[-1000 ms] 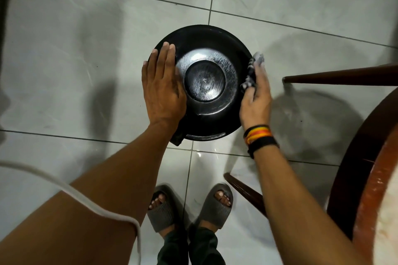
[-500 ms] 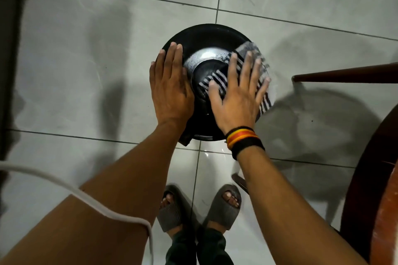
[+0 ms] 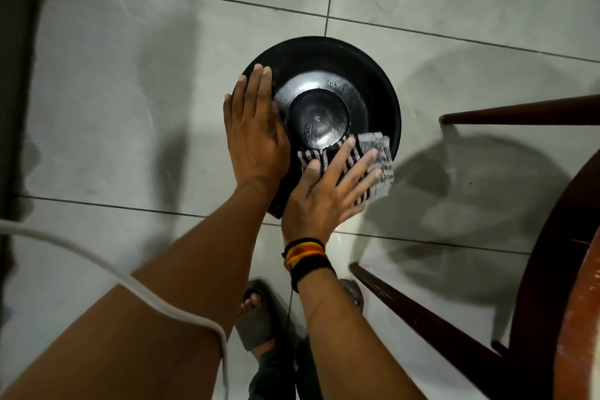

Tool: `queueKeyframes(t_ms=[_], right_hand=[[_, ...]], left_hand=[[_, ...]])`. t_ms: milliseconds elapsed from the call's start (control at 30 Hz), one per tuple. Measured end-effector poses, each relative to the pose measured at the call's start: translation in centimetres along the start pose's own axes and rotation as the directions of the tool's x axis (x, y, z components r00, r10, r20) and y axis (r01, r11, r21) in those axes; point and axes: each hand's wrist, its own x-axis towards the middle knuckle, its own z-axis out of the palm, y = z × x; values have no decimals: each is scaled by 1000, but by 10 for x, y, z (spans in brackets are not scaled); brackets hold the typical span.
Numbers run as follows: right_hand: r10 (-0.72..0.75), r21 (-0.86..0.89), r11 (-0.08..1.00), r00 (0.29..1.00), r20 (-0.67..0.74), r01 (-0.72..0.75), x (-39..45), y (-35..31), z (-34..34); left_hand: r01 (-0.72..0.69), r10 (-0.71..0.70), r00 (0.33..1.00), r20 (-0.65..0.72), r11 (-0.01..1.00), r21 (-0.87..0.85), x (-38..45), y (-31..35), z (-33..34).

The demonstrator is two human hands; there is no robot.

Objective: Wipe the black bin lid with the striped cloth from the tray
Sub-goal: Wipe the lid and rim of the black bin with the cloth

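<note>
The round black bin lid (image 3: 328, 75) sits on top of the bin on the tiled floor, seen from above, with a shiny raised disc in its middle. My left hand (image 3: 255, 136) lies flat on the lid's left side, fingers together. The grey cloth with dark stripes (image 3: 378, 157) is spread over the lid's near right edge. My right hand (image 3: 328, 191) presses flat on it with fingers spread. A striped band is on that wrist.
Dark wooden furniture legs (image 3: 519, 114) and a round wooden rim (image 3: 552, 253) stand to the right. A white cable (image 3: 156, 302) crosses my left forearm. My feet in grey sandals (image 3: 256, 321) are below the bin. A dark edge runs along the far left.
My right hand slid the cloth from the lid's right edge across its centre, then down to the near right rim. The left hand stayed on the lid's left side.
</note>
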Motion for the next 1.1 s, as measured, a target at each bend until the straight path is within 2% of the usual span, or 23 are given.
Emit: queueKeyframes(t_ms=[67, 167, 233, 333, 500, 567, 633, 667, 700, 767, 800, 833, 867, 900, 967, 1033, 1100], right_hand=[[-90, -31, 995, 996, 21, 91, 7, 7, -6], [-284, -89, 951, 951, 123, 295, 31, 22, -24], [-408, -66, 902, 892, 197, 427, 53, 25, -38], [-531, 53, 842, 811, 246, 536, 83, 18, -55], [-562, 202, 827, 787, 254, 525, 113, -10, -56], [-537, 246, 840, 808, 243, 484, 126, -24, -52], [-491, 287, 860, 838, 239, 422, 136, -37, -51], [-466, 307, 869, 852, 240, 389, 137, -42, -52], [-446, 324, 874, 863, 239, 362, 135, -43, -54], [-435, 331, 875, 874, 216, 353, 122, -43, -63], [-440, 324, 873, 875, 201, 364, 112, -39, -66], [-449, 319, 870, 872, 195, 376, 99, -34, -70], [-461, 314, 866, 864, 203, 389, 83, -29, -72], [-487, 299, 859, 845, 220, 416, 66, -24, -72], [-554, 184, 832, 790, 264, 523, 37, -15, -70], [-596, -2, 782, 750, 285, 623, 23, -6, -59], [-570, -157, 764, 769, 288, 626, 23, -4, -44]], left_hand=[[46, -46, 999, -21, 999, -5, -4, 2, 2], [230, -228, 966, -122, 973, 1, -24, 10, 2], [370, -367, 914, -171, 929, -15, -43, 20, 1], [571, -579, 787, -215, 814, -104, -68, 46, -1], [749, -817, 562, -128, 569, -339, -77, 80, -13], [767, -849, 524, -71, 507, -393, -79, 87, -21], [754, -850, 524, -52, 492, -436, -83, 88, -32], [726, -828, 554, -86, 531, -437, -82, 83, -37], [672, -772, 616, -158, 619, -406, -78, 72, -42], [445, -506, 817, -278, 858, -255, -61, 38, -51], [278, -312, 913, -262, 948, -156, -48, 19, -56], [104, -115, 976, -185, 992, -67, -33, 1, -62], [-80, 80, 995, -66, 997, 2, -16, -14, -70], [-258, 255, 965, 68, 965, 44, 1, -26, -77], [-534, 490, 817, 305, 842, 79, 34, -38, -87], [-686, 580, 668, 467, 722, 85, 61, -42, -86], [-774, 612, 538, 579, 631, 52, 76, -44, -81]])
